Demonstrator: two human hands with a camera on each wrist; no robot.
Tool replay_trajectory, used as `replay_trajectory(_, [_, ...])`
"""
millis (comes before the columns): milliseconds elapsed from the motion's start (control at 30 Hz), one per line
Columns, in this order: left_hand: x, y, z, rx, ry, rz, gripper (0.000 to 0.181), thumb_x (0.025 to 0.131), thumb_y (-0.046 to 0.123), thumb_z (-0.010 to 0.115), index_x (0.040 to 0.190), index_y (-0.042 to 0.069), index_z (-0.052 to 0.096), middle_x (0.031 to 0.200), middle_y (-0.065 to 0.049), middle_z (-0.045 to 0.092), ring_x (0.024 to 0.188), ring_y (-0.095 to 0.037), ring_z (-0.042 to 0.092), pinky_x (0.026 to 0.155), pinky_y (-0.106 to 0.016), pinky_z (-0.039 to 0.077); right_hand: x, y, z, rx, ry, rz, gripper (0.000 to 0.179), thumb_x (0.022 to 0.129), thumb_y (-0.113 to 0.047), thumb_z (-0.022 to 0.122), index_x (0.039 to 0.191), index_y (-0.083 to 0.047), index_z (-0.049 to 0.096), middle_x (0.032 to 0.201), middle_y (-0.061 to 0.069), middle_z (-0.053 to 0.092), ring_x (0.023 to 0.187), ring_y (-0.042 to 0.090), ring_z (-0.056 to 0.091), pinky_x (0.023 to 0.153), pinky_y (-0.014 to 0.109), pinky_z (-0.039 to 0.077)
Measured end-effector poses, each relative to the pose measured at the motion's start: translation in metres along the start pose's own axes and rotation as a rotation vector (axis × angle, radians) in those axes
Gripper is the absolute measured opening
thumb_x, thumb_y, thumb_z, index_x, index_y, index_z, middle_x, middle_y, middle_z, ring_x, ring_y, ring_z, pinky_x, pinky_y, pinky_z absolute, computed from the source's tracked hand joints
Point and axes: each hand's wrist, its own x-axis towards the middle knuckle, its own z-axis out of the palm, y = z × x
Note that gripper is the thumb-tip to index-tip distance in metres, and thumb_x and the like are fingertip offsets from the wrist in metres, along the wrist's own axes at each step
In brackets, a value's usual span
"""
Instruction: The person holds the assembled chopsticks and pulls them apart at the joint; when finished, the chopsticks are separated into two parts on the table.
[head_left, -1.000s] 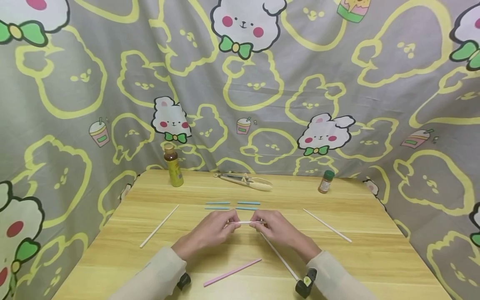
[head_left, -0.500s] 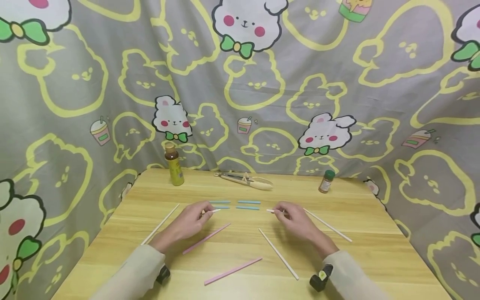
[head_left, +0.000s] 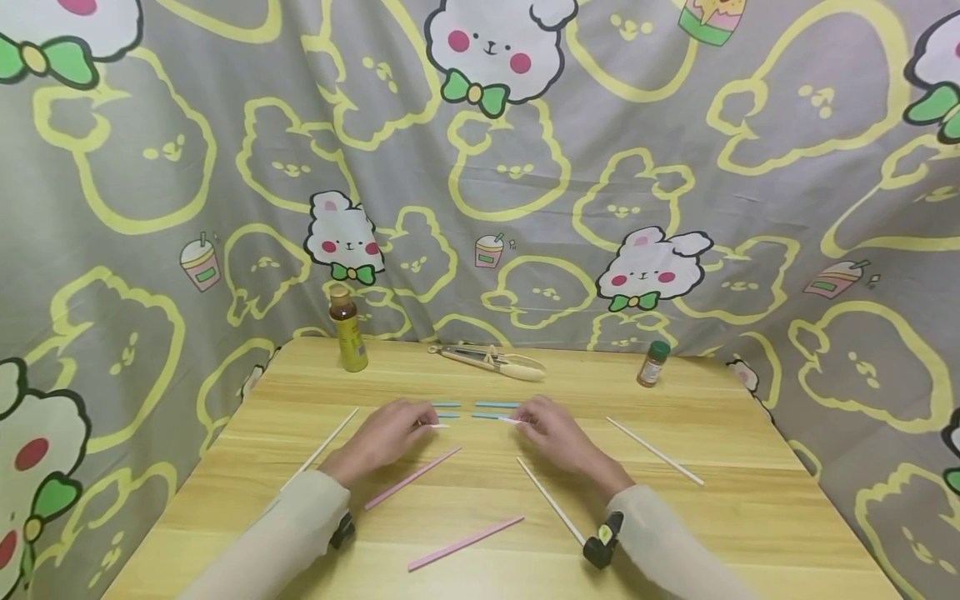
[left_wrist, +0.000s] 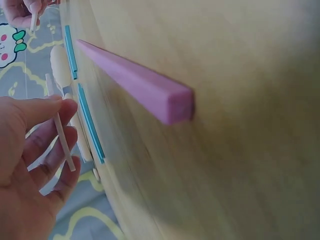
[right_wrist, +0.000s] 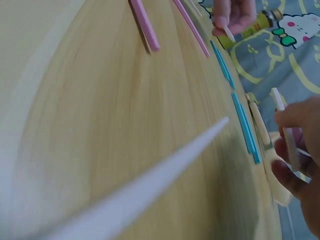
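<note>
My left hand (head_left: 390, 433) pinches a short white stick piece (left_wrist: 61, 132) between thumb and fingers, raised above the table in the left wrist view. Another short white piece (right_wrist: 289, 140) is pinched by my right hand (head_left: 558, 433), close to the blue sticks. Those short blue sticks (head_left: 497, 405) lie in two side-by-side pairs just beyond both hands. Nearer to me rest two longer pink sticks, one (head_left: 412, 478) by the left forearm and one (head_left: 465, 544) at the front. A long white stick (head_left: 551, 500) slants beside the right wrist.
More long white sticks lie slanted at the left (head_left: 330, 437) and right (head_left: 655, 451). Along the back of the wooden table (head_left: 660, 542) stand a yellow-labelled bottle (head_left: 350, 340), tongs (head_left: 491, 362) and a green-capped jar (head_left: 653, 365). A patterned curtain (head_left: 420, 175) hangs behind.
Both hands first held one white stick together; then they moved apart, each with a short white piece. Now they have come closer together again beside the blue sticks.
</note>
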Motion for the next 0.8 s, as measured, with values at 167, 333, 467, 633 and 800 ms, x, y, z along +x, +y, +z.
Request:
replay_trajectory(167, [0.008, -0.002, 0.003, 0.006, -0.018, 0.031, 0.005, 0.102, 0.015, 0.077, 0.107, 0.015, 0.078, 0.103, 0.003, 0.078, 0.101, -0.019, 0.07, 0.093, -0.045, 0.061, 0.014, -0.009, 0.013, -0.046, 0.015, 0.0, 0.01, 0.102, -0.009, 0.074, 0.111, -0.012, 0.077, 0.106, -0.001, 0.072, 0.098, 0.014, 0.066, 0.089, 0.031, 0.058])
replay_trajectory(333, [0.013, -0.005, 0.005, 0.046, -0.03, 0.071, 0.011, 0.101, 0.009, 0.076, 0.112, 0.013, 0.077, 0.108, -0.001, 0.077, 0.104, -0.021, 0.072, 0.096, -0.044, 0.062, 0.026, -0.017, 0.024, -0.057, 0.001, 0.029, 0.009, 0.103, -0.01, 0.074, 0.11, -0.011, 0.079, 0.107, 0.0, 0.074, 0.1, 0.015, 0.067, 0.09, 0.037, 0.058])
replay_trajectory(467, [0.016, -0.006, 0.007, 0.06, -0.041, 0.088, 0.013, 0.101, 0.004, 0.075, 0.112, 0.012, 0.077, 0.109, -0.002, 0.077, 0.105, -0.022, 0.072, 0.097, -0.045, 0.062, 0.03, -0.017, 0.033, -0.079, -0.012, 0.035, 0.009, 0.103, -0.01, 0.073, 0.109, -0.01, 0.079, 0.106, 0.001, 0.074, 0.1, 0.016, 0.067, 0.089, 0.04, 0.059])
replay_trajectory(633, [0.02, -0.008, 0.01, 0.068, -0.063, 0.071, 0.013, 0.101, 0.003, 0.074, 0.11, 0.012, 0.077, 0.107, -0.001, 0.076, 0.104, -0.022, 0.072, 0.096, -0.045, 0.062, 0.033, -0.017, 0.039, -0.119, -0.021, 0.029, 0.008, 0.102, -0.007, 0.075, 0.107, -0.01, 0.08, 0.103, 0.0, 0.074, 0.098, 0.016, 0.068, 0.089, 0.038, 0.061])
replay_trajectory(800, [0.024, -0.008, 0.012, 0.06, -0.085, 0.028, 0.012, 0.102, 0.005, 0.074, 0.111, 0.013, 0.077, 0.11, -0.002, 0.076, 0.107, -0.023, 0.072, 0.099, -0.045, 0.061, 0.035, -0.016, 0.044, -0.148, -0.028, 0.034, 0.007, 0.1, -0.007, 0.077, 0.107, -0.009, 0.08, 0.102, 0.001, 0.074, 0.098, 0.018, 0.069, 0.089, 0.037, 0.062])
